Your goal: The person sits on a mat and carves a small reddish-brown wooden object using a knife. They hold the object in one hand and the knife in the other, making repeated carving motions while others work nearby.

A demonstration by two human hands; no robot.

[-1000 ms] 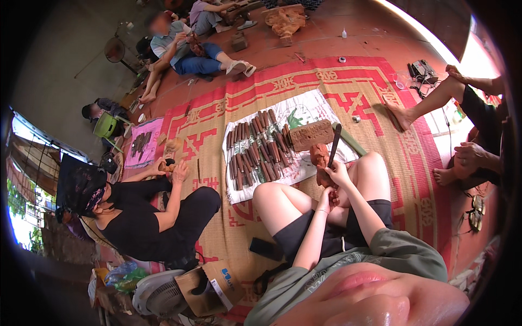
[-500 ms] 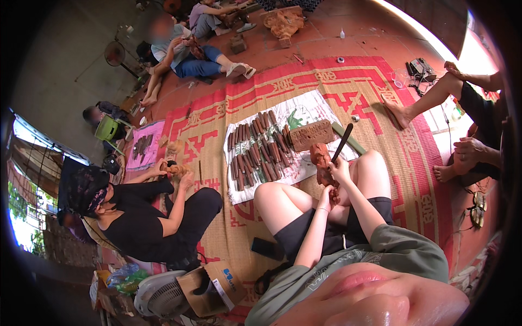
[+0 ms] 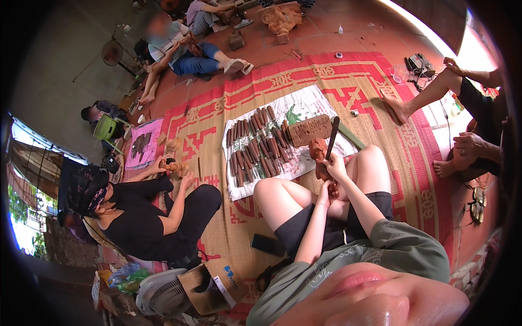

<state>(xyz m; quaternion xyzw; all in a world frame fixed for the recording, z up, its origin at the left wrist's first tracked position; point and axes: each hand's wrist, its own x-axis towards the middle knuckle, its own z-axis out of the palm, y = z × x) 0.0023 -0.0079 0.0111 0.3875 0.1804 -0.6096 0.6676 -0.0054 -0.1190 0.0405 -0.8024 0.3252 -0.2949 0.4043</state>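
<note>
Between my knees I hold a reddish-brown wood carving point(image 3: 318, 150), its narrow top pointing away from me. My left hand point(image 3: 330, 192) is closed around its lower part. Above it, my right hand point(image 3: 335, 167) grips a long, slim, dark-handled carving tool point(image 3: 332, 138). The tool's handle stands up nearly upright, and its working end is against or just beside the carving, hidden by my fingers. Past my knees, several brown-handled carving tools point(image 3: 255, 146) lie in rows on a white cloth point(image 3: 238, 194). A carved rectangular wooden block point(image 3: 310, 131) sits at the cloth's right side.
A patterned woven mat point(image 3: 228, 217) covers the floor. On my left a person in black point(image 3: 141, 228) holds a light wood carving point(image 3: 178, 169). A phone point(image 3: 267, 245), a cardboard box point(image 3: 212, 285) and a fan point(image 3: 166, 296) lie near me. A green strip point(image 3: 351, 136) borders the cloth.
The dark tool's upper end has swung left, so it stands more upright. My right hand has shifted slightly left on the carving. My left hand keeps its hold.
</note>
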